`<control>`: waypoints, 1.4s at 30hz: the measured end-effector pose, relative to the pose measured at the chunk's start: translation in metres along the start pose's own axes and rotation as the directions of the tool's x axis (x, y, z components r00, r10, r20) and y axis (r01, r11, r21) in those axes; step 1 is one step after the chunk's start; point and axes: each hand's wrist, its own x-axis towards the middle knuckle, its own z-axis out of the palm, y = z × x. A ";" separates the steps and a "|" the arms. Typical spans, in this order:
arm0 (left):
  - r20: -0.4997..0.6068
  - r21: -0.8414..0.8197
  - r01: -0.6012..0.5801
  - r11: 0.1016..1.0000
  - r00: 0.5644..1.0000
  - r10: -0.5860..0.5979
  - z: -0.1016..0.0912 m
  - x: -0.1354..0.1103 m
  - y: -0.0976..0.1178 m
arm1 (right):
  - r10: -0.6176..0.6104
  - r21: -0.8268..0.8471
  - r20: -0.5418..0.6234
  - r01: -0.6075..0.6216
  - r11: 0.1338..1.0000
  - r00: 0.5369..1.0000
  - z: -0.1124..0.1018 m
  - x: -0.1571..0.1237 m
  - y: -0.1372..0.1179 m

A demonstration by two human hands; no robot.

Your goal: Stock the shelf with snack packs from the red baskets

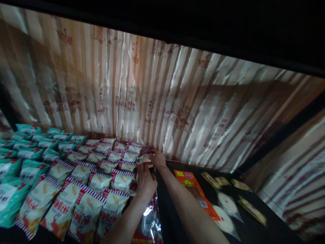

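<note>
Both my hands reach to the back of the dark shelf, at the right end of the rows of snack bags. My right hand [158, 159] has its fingers closed at the upper right of a small snack packet [145, 158] with a pale front and a dark top. Just below and nearer, my left hand [147, 181] grips the same packet by its lower edge. White snack bags with red and blue striped edges [122, 181] stand close to the left hand. Shiny dark red packaging [150, 218] lies under the left wrist, partly hidden by the forearm.
Teal snack bags [31, 171] fill the far left. On the right lie an orange packet [194, 193], round white items in clear wrap [227, 205] and several small yellowish packets [252, 210]. Crinkled printed sheeting [152, 95] backs the shelf; a dark beam [203, 27] hangs overhead.
</note>
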 end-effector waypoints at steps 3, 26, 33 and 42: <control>0.015 0.043 0.005 0.999 1.000 -0.005 -0.005 0.006 0.004 | 0.006 -0.036 0.016 -0.005 0.999 1.000 0.003 0.005 -0.002; 0.014 0.070 -0.059 0.996 0.998 0.058 -0.007 0.015 0.002 | -0.023 -0.138 -0.001 0.022 0.990 1.000 0.007 0.001 -0.006; -0.025 0.043 -0.145 0.989 0.989 0.146 -0.017 -0.015 0.012 | -0.132 0.036 -0.188 0.141 0.989 0.973 -0.002 -0.029 0.006; -0.037 -0.100 -0.183 0.978 0.983 0.180 -0.033 -0.111 0.000 | -0.160 0.279 -0.335 0.260 0.924 0.929 -0.026 -0.144 0.011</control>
